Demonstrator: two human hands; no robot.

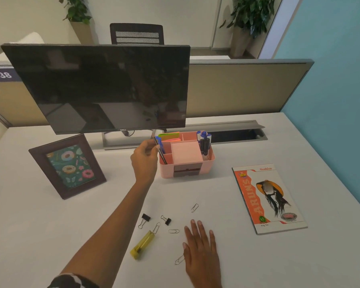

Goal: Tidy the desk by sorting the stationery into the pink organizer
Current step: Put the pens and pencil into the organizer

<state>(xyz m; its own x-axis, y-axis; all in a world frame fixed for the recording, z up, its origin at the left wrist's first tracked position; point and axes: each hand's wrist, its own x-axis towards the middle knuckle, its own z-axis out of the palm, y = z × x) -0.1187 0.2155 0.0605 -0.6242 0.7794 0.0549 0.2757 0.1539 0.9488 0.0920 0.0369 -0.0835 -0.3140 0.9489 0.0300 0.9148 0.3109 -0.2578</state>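
The left hand (145, 157) reaches to the left end of the pink plastic organizer (186, 156) and pinches thin dark pens with blue caps (160, 149) between its fingertips; the pens lean in the narrow left compartment, so I judge the hand is setting them in, tips down, where a tall slot keeps them standing. The right hand (202, 249) lies flat and spread on the white bench (50, 225), holding nothing, perhaps to steady the body or to be ready for the small things beside it. The organizer stands in the middle of the bench, just in front of the black monitor (100, 88), and already holds blue-capped markers (204, 143) at its right end, a pale pink block of note paper (186, 151) in the middle and coloured sticky notes (169, 136) at the back. Not yet sorted, near the right hand, are silver wire paper clips (174, 231), two black binder clips (166, 220) and a yellow translucent cutter (142, 244). An orange and white notebook (268, 199) lies at the right, and a dark brown picture frame (68, 166) stands at the left. Behind are a beige partition, a chair and potted plants.
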